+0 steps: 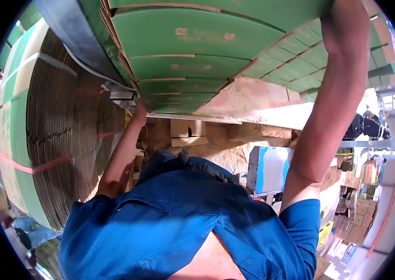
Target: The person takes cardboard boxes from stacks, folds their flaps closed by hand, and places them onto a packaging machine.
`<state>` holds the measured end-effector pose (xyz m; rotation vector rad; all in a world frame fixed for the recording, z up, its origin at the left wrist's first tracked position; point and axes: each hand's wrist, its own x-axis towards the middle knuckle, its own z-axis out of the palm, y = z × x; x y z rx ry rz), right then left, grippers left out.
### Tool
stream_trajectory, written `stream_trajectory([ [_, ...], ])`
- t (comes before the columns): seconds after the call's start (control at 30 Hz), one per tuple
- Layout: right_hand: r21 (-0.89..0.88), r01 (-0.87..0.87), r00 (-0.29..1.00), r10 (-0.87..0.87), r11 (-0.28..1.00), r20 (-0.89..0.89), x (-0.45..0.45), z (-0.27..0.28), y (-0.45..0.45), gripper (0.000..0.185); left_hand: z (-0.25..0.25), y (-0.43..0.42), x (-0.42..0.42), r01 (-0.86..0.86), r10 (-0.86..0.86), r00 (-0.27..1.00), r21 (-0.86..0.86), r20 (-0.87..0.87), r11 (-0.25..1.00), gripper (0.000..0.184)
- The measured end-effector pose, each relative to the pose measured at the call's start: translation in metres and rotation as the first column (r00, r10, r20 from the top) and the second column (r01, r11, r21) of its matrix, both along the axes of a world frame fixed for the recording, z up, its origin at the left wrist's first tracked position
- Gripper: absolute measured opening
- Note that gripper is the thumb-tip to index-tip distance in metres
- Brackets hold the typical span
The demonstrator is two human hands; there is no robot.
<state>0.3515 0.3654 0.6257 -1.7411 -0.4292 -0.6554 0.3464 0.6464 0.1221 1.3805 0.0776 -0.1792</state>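
Note:
A stack of green cardboard boxes rises in front of me, with brown edges showing between the layers. My left hand is at the stack's lower left corner, close to a grey metal post with a white bracket. Its fingers are too small and hidden to make out. My right arm is raised along the right side of the stack. At the top edge of the view, my right hand is beside the upper boxes, its fingers out of sight in shadow.
Bundled flat cardboard, bound with straps, stands close on my left. A pale board lies under the boxes. A blue and white panel stands near my right elbow. Stacked cartons are farther right. Another person is in the right background.

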Motion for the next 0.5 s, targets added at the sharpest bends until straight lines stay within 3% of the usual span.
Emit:
stream_trajectory([
  [0.03, 0.036, 0.095, 0.993, -0.092, 0.995, -0.069, 0.007, 0.002, 0.003, 0.026, -0.001, 0.0, 0.004, 0.012, -0.012, 1.0, -0.007, -0.011, 1.0, 0.057],
  [0.13, 0.056, -0.134, 0.974, 0.142, 0.989, -0.179, -0.001, 0.008, -0.014, 0.027, -0.002, -0.006, 0.028, 0.052, -0.054, 0.997, -0.05, -0.047, 0.997, 0.056],
  [0.27, 0.001, 0.075, 0.994, -0.075, 0.997, 0.08, -0.007, 0.001, 0.018, 0.032, -0.007, -0.023, 0.049, 0.09, -0.119, 0.984, -0.209, -0.132, 0.974, 0.054],
  [0.37, 0.048, 0.359, 0.925, -0.348, 0.932, -0.152, -0.014, 0.026, 0.036, 0.031, -0.022, -0.073, 0.054, 0.089, -0.179, 0.962, -0.383, -0.208, 0.919, 0.053],
  [0.4, -0.249, 0.431, 0.9, -0.393, 0.867, 0.191, -0.011, 0.015, 0.022, 0.03, -0.034, -0.098, 0.057, 0.07, -0.187, 0.954, -0.433, -0.234, 0.899, 0.053],
  [0.47, -0.483, 0.578, 0.792, -0.31, 0.658, 0.526, -0.011, 0.022, -0.01, 0.029, -0.048, -0.143, 0.065, 0.049, -0.21, 0.939, -0.498, -0.273, 0.866, 0.052],
  [0.5, -0.419, 0.38, 0.923, -0.311, 0.825, 0.226, -0.014, 0.034, -0.027, 0.028, -0.055, -0.162, 0.07, 0.044, -0.222, 0.932, -0.519, -0.286, 0.854, 0.052],
])
